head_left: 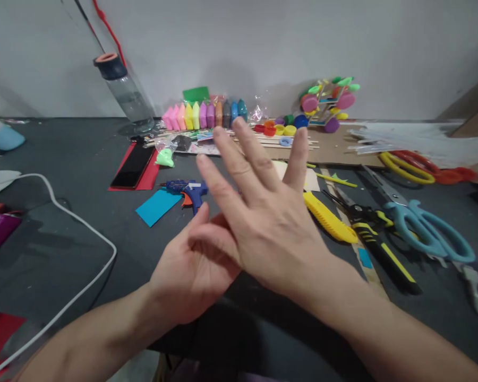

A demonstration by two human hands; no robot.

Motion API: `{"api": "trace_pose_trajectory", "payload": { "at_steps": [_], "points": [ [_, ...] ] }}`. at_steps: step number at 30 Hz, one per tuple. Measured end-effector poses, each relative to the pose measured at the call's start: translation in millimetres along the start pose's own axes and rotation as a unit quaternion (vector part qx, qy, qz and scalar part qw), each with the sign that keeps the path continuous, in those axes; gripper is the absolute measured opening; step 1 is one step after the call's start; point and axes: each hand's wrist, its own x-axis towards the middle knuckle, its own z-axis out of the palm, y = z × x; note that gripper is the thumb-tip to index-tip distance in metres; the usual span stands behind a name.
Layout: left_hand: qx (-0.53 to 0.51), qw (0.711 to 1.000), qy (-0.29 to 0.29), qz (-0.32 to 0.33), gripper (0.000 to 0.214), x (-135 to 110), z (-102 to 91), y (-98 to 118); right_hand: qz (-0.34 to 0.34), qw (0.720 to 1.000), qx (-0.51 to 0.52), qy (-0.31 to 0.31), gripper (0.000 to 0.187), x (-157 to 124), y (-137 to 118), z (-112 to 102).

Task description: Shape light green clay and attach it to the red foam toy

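My right hand [274, 223] is raised over the table with its fingers spread and its back towards me. Beneath and behind it is my left hand [201, 270], palm turned up and thumb stretched out. The two hands touch, with the right thumb lying across the left palm. The other left fingers are hidden behind the right hand, and I cannot see whether anything lies between the palms. Just beyond the left thumb lies a blue glue gun [191, 192], beside a blue sheet [157, 207]. A yellow utility knife [330, 218] lies right of the right hand.
Black-and-yellow pliers [378, 246] and blue-handled scissors [420, 228] lie at the right. Coloured clay packs [205, 115], a water bottle [127, 95] and a colourful stick model [330, 103] stand by the wall. A phone [134, 165] and white cable [83, 215] are left.
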Motion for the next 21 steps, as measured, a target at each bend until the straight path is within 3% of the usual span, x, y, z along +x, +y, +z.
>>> {"api": "trace_pose_trajectory", "payload": {
  "at_steps": [4, 7, 10, 15, 18, 21],
  "points": [
    [-0.099, 0.990, -0.089, -0.040, 0.061, 0.1, 6.6, 5.6, 0.023, 0.999, 0.026, 0.039, 0.039, 0.1, 17.9, -5.5],
    [-0.122, 0.985, -0.104, -0.060, 0.067, -0.4, 10.0, 4.8, 0.026, 0.996, 0.073, 0.054, 0.029, -0.6, 20.2, -14.2],
    [-0.147, 0.982, -0.101, -0.063, 0.067, -2.6, 9.9, 4.5, -0.008, 0.992, 0.125, 0.017, 0.027, -2.3, 17.5, -22.3],
    [-0.103, 0.987, -0.102, -0.066, 0.072, -3.5, 7.1, 10.1, -0.071, 0.981, 0.154, -0.092, 0.023, -14.8, 13.2, -25.1],
    [-0.077, 0.988, -0.123, -0.059, 0.066, -1.5, 4.2, 10.1, -0.063, 0.981, 0.156, -0.092, 0.019, -30.2, 13.3, -24.0],
    [0.006, 0.984, -0.172, -0.045, 0.044, -1.9, 0.9, 4.1, -0.053, 0.980, 0.180, -0.064, 0.014, -48.5, 14.8, -26.5]
  ]
}}
